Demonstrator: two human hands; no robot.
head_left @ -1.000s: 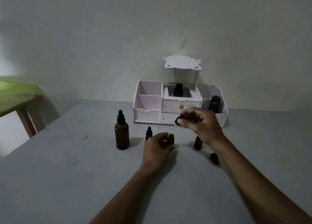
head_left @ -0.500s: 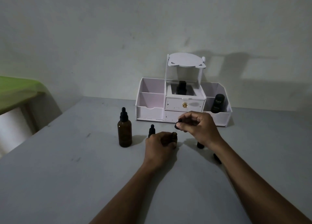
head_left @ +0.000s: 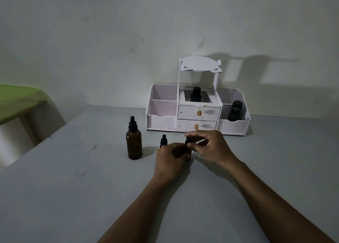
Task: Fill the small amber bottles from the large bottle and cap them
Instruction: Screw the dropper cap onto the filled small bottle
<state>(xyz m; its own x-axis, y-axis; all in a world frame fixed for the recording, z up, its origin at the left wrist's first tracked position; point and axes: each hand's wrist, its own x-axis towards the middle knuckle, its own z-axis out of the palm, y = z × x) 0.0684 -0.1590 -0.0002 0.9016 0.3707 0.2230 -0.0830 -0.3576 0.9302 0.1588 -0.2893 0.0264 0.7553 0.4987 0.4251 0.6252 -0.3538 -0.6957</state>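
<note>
Just below the centre of the frame, the left hand rested on the grey table with its fingers curled round a small amber bottle, which stood upright and was mostly hidden by them. Directly above it, the right hand pinched a black dropper cap between thumb and forefinger at the bottle's mouth, the other fingers loosely bent; whether the cap was seated could not be told. A second small bottle, capped, stood just behind the left hand's knuckles. To the left of both, apart from the hands, stood the large amber bottle, upright with its dropper top on. Behind, against the wall, sat a white organiser with two drawers, a dark bottle in its middle compartment and a black container in its right one. A green surface showed at the left edge.
</note>
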